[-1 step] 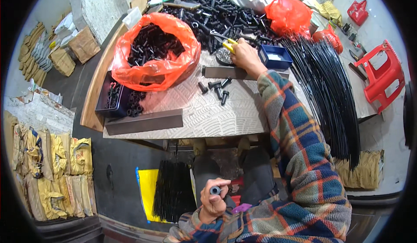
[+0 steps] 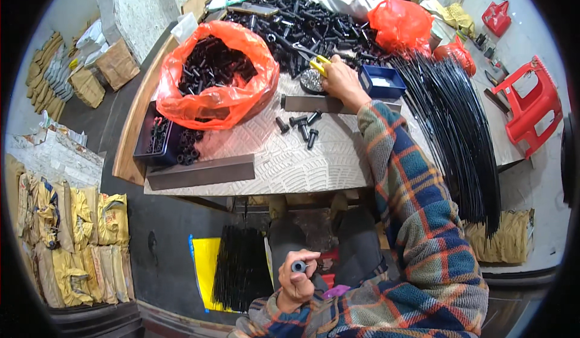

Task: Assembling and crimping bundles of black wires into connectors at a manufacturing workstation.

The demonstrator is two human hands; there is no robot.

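Observation:
Low over my lap, my left hand (image 2: 294, 285) is wrapped round a dark hollow cylindrical piece (image 2: 298, 267), whose round open end points up. My right hand (image 2: 343, 79) reaches across the table with yellow-handled pliers (image 2: 318, 67) in its grip; their jaws point toward the heap of black plastic parts (image 2: 320, 30). Beside that hand sits a round dish of small shiny metal bits (image 2: 310, 83), partly hidden by it. A flat dark metal bar (image 2: 308, 103) lies below the wrist. Several black bolt-shaped parts (image 2: 303, 131) rest in front of it.
An open red bag (image 2: 211, 111) full of black parts stands on the left, beside a dark bin (image 2: 158, 148). A second metal bar (image 2: 202, 172) lies along the front edge. On the right are a blue tray (image 2: 386, 89), long black strands (image 2: 456, 132) and a red stool (image 2: 534, 105).

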